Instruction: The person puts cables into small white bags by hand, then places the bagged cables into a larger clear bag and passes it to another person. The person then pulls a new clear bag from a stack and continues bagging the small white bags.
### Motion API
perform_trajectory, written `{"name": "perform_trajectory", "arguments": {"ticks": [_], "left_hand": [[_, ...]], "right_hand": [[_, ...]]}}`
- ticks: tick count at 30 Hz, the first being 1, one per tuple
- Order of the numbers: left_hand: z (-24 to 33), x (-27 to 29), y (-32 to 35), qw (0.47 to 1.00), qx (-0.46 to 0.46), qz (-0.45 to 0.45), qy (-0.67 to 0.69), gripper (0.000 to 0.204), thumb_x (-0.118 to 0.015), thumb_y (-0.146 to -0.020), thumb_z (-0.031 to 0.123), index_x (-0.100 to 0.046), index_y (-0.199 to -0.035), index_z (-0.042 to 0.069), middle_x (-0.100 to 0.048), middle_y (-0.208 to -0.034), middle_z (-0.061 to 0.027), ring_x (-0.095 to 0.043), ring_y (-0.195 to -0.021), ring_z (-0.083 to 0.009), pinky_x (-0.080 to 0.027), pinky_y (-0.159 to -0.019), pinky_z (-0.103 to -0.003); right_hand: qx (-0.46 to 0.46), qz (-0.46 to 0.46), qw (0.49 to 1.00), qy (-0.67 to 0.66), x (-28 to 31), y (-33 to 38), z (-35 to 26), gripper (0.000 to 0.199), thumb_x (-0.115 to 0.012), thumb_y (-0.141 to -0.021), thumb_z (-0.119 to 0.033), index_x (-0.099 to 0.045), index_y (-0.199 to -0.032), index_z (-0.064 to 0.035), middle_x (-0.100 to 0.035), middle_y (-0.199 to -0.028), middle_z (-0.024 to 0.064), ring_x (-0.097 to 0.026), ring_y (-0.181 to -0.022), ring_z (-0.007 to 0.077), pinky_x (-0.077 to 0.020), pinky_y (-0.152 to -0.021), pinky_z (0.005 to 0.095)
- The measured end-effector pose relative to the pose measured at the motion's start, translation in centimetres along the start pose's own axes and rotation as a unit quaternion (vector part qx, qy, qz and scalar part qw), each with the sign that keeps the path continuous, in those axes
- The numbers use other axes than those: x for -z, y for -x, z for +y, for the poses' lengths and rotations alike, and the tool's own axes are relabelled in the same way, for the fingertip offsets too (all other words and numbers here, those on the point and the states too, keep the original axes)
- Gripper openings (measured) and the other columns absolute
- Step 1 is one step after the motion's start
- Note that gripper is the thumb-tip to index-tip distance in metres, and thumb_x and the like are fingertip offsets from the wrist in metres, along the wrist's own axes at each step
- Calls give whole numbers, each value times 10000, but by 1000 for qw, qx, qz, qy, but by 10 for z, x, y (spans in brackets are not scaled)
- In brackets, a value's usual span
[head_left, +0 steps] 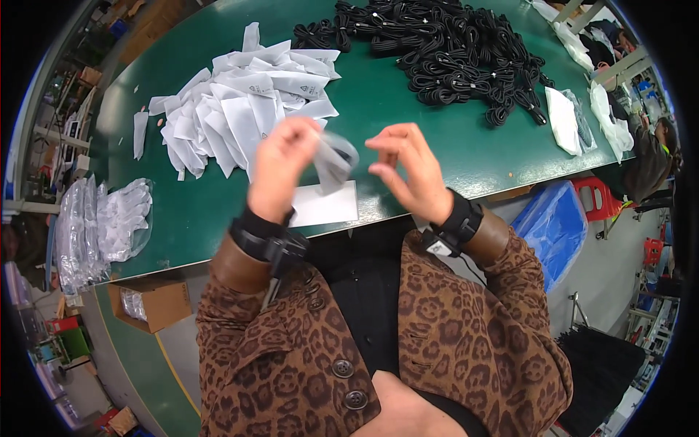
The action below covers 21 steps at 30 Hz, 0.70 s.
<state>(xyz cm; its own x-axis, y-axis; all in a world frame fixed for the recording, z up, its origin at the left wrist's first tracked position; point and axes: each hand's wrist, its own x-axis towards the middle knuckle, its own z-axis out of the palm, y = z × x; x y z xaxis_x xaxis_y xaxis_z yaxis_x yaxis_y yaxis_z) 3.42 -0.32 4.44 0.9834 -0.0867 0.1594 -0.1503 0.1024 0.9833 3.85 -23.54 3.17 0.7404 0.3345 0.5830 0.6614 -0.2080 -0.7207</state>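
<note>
My left hand (280,171) is raised above the near edge of the green table (408,124) and pinches a small clear plastic bag (333,162), which looks blurred. My right hand (409,171) hovers just right of the bag with its fingers spread and curled, and I cannot tell whether it touches the bag. A flat white bag (328,205) lies on the table under both hands. Behind my left hand spreads a heap of white plastic bags (244,109). A large pile of coiled black cables (451,51) sits at the far right of the table.
Clear packets of white items (109,222) lie at the table's left end. An open cardboard box (149,302) stands on the floor below them. A blue bin (557,226) and a red stool (598,198) stand right of the table. Another person (652,156) sits at far right.
</note>
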Motion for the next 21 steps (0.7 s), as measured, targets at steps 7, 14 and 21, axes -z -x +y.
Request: {"name": "perform_trajectory", "arguments": {"ticks": [7, 14, 21], "left_hand": [[51, 52, -45, 950, -190, 229, -96, 212, -621, -927, 137, -615, -1100, 14, -626, -1005, -35, -570, -854, -100, -437, -778, -221], [-29, 0, 43, 920, -84, -84, -374, 233, -716, -780, 42, -613, -989, 32, -582, -961, -87, -601, -805, -220, -495, -693, -328], [-65, -24, 59, 891, -114, -80, -432, 152, -705, -790, 40, -571, -852, 4, -563, -860, -95, -585, -714, -264, -482, -658, -345]], "right_hand": [[-22, 7, 888, 460, 87, -26, 104, 357, -660, -772, -1, -614, -1115, -93, -532, -972, 126, -592, -868, 317, -517, -726, 403], [39, -98, 868, 485, 94, -14, 116, 332, -676, -766, -24, -597, -1086, -57, -543, -997, 122, -549, -967, 319, -506, -788, 385], [-16, -27, 967, 252, 62, -5, 85, 264, -647, -870, -84, -555, -1108, -16, -582, -968, 89, -576, -832, 228, -499, -722, 311]]}}
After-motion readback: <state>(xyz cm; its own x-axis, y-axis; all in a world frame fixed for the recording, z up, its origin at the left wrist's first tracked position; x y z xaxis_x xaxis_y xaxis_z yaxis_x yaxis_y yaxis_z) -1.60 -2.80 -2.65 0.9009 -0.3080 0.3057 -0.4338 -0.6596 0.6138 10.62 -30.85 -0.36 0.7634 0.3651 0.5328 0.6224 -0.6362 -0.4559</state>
